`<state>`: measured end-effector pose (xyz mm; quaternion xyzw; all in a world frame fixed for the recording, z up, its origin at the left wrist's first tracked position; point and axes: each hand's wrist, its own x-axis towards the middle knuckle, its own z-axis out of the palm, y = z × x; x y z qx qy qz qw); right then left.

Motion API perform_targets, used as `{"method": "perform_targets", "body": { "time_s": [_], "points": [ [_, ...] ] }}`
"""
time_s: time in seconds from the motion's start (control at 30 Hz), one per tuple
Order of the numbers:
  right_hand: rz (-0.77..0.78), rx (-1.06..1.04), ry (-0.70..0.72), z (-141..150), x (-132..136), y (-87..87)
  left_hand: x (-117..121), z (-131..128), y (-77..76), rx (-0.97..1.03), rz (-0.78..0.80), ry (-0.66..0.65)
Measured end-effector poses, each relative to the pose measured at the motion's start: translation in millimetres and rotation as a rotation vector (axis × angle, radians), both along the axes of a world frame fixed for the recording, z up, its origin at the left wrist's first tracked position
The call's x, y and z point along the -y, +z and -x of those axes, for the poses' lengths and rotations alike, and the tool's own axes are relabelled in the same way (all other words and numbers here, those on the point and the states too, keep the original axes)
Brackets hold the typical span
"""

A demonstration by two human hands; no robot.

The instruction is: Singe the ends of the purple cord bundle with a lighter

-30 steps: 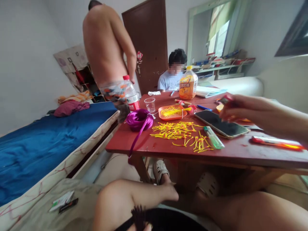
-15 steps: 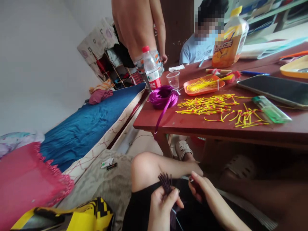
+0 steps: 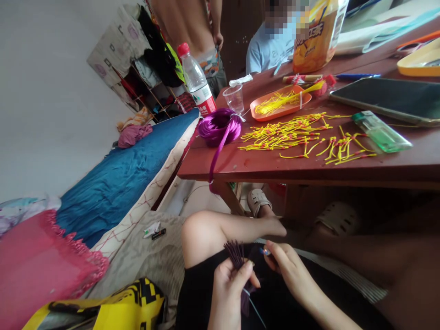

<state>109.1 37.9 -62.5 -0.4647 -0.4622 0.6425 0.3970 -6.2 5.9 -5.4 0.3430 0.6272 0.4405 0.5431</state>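
My left hand (image 3: 229, 286) is closed round a bundle of dark purple strands (image 3: 235, 253) that sticks up above my lap. My right hand (image 3: 287, 266) sits just to its right, fingers pinched on a small bluish-red thing (image 3: 264, 251) I cannot name. Both hands hover over my black shorts, below the red table (image 3: 261, 165). On the table lie a coil of purple ribbon (image 3: 218, 124), scattered yellow strands (image 3: 299, 137), an orange tray (image 3: 280, 103) with more yellow strands and a green lighter (image 3: 381, 132).
A water bottle (image 3: 195, 80), a clear cup (image 3: 234, 98), an orange drink bottle (image 3: 318, 34) and a tablet (image 3: 388, 98) stand on the table. One person sits behind it, another stands at the back. A bed with a blue sheet (image 3: 113, 183) lies left.
My right hand came down from above the table to my lap beside the left hand. The view tilted down and both hands now show with the purple bundle.
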Motion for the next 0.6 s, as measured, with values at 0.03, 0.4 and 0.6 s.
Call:
{"method": "perform_targets", "body": {
  "time_s": [0.03, 0.4, 0.6],
  "points": [
    [0.001, -0.001, -0.005, 0.2, 0.0, -1.0, 0.0, 0.1, -0.6, -0.001, 0.003, 0.002],
    [0.021, 0.041, -0.05, 0.7, 2.6, -1.7, 1.1, 3.1, -1.5, 0.018, 0.012, -0.026],
    [0.016, 0.038, -0.047, 0.2, 5.0, -2.1, 0.3, 2.5, -3.1, 0.028, 0.02, -0.022]
  ]
}}
